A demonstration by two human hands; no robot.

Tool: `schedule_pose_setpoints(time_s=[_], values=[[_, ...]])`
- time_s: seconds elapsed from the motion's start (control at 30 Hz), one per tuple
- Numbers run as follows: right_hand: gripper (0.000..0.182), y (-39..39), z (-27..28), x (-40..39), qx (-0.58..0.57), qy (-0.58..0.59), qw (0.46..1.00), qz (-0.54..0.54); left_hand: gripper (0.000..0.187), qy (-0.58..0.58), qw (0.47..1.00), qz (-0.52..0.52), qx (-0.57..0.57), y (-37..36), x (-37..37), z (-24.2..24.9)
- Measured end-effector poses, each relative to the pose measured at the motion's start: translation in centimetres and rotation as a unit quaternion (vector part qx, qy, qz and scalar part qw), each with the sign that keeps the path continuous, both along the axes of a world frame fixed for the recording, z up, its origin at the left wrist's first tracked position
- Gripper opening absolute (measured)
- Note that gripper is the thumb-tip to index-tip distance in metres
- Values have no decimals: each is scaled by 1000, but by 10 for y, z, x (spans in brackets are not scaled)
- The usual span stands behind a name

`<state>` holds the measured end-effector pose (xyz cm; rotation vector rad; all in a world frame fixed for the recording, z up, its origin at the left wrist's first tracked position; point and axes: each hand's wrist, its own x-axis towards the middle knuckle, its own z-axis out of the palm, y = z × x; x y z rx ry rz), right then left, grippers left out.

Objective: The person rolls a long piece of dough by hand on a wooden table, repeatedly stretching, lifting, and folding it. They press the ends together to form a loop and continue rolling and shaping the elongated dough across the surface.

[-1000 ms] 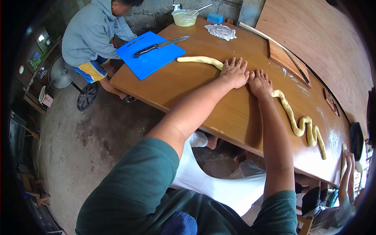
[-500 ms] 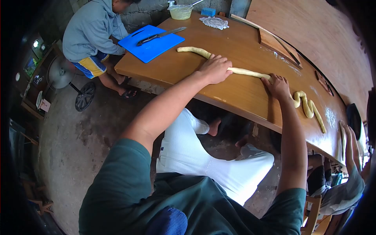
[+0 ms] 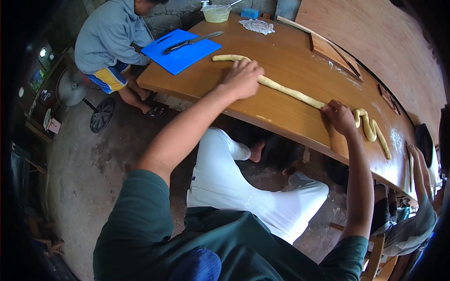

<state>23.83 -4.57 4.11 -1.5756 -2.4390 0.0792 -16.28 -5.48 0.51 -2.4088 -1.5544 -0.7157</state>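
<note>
I see my left hand [image 3: 243, 77] flat on the dough rope [image 3: 290, 91], fingers spread, near its far end. My right hand [image 3: 341, 118] presses it too, well apart. The rope lies stretched across the desk [image 3: 281, 51], coiled past the right hand.

- The dough rope [image 3: 290, 92] is pale yellow.
- The bench [image 3: 281, 51] is warm orange-brown wood.
- The cutting board [image 3: 180, 55], upper left of the frame, is bright blue.
- The knife [image 3: 190, 42] on it has a black handle and a silver blade.
- The bowl [image 3: 216, 14] at the top edge is translucent yellowish.
- The person's shirt [image 3: 154, 243] at the bottom is dark green, the trousers [image 3: 243, 201] white.
- The co-worker's hoodie [image 3: 110, 35] is grey-blue.
</note>
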Motion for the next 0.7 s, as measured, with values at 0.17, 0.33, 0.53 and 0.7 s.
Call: schedule_pose_setpoints(time_s=[0.17, 0.33, 0.53, 0.7], values=[[43, 9, -22, -8, 169, -57, 979, -99, 66, -38, 989, -131, -66, 1, 99, -18], [74, 38, -63, -22, 84, -44, 985, -145, 72, 7, 988, -44, -150, 50, 173, -17], [80, 98, -39, -23, 20, -21, 971, -236, 71, -25, 987, 28, -159, 139, 173, -14], [64, 150, -39, 0, 122, 36, 978, -163, 66, -55, 995, 25, -76, 199, 175, -15]])
